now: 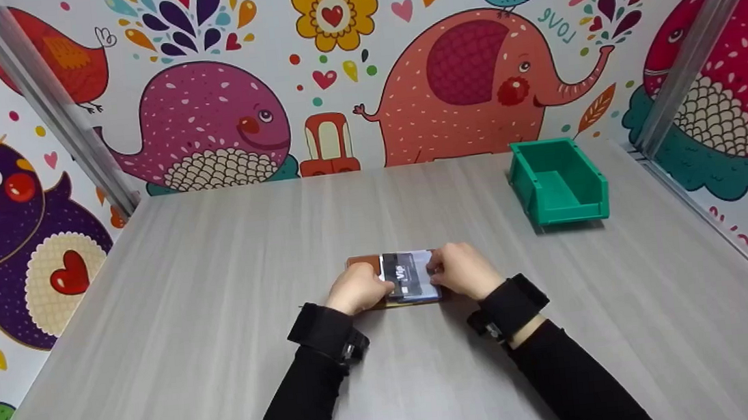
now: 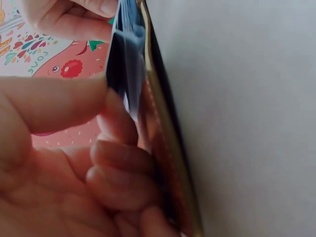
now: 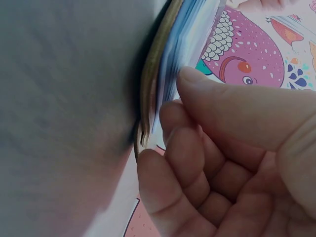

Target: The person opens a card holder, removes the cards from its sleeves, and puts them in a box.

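An open brown card holder (image 1: 364, 262) lies on the table, with a dark card marked "Vip" (image 1: 401, 276) uppermost on its clear sleeves. My left hand (image 1: 357, 288) is at its left side, thumb and forefinger pinching the edge of the top sleeve with the card. In the left wrist view, the stack of bluish sleeves (image 2: 129, 29) rises from the stitched brown cover (image 2: 160, 128). At the other side my right hand (image 1: 466, 271) pinches the sleeve edges between thumb and forefinger. Its other fingers curl beside the cover's edge (image 3: 152, 69) in the right wrist view.
A green plastic bin (image 1: 560, 185) stands at the back right of the pale wood-grain table (image 1: 215, 266). Walls with cartoon animals and metal corner posts (image 1: 55, 103) border the table at the back and sides.
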